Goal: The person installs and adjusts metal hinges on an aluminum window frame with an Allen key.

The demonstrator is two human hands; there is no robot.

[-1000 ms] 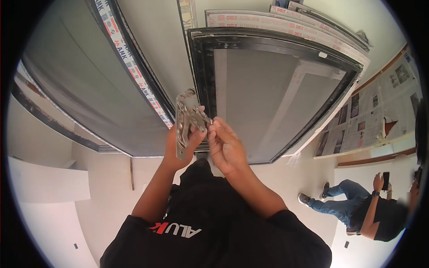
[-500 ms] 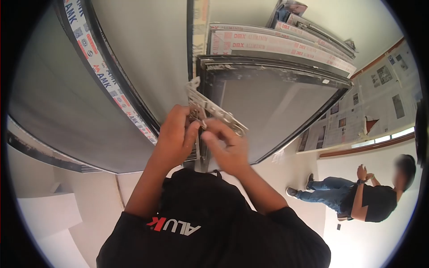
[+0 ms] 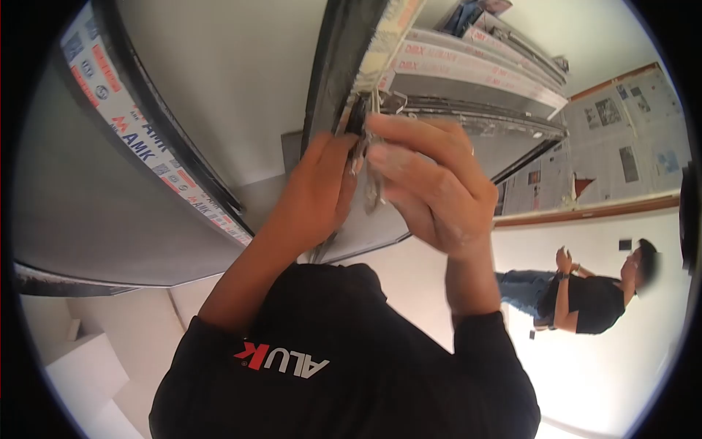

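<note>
Metal hardware (image 3: 371, 192), a perforated strip in part hidden by my fingers, stands nearly on end at the edge of a dark frame (image 3: 344, 58). My right hand (image 3: 439, 179) is closed on this hardware from the right, thumb and fingers pressed together. From the left, my left hand (image 3: 319, 186) is wrapped against the frame edge and the hardware's left side; its fingertips are hidden, and what they grip is too small to tell. Yellowish printed tape (image 3: 380, 55) runs along the frame above the hands.
A large panel with AMK tape (image 3: 135, 143) curves along the left. Stacked frames with pink-printed tape (image 3: 468, 66) lean behind my right hand. Newspaper sheets (image 3: 614, 157) cover a surface at the right. A person (image 3: 589, 300) in a black shirt stands at the lower right.
Both hands have moved up and right with the hardware, which has turned from slanting to nearly upright. The frame edge appears wider and tilted, and the view has shifted.
</note>
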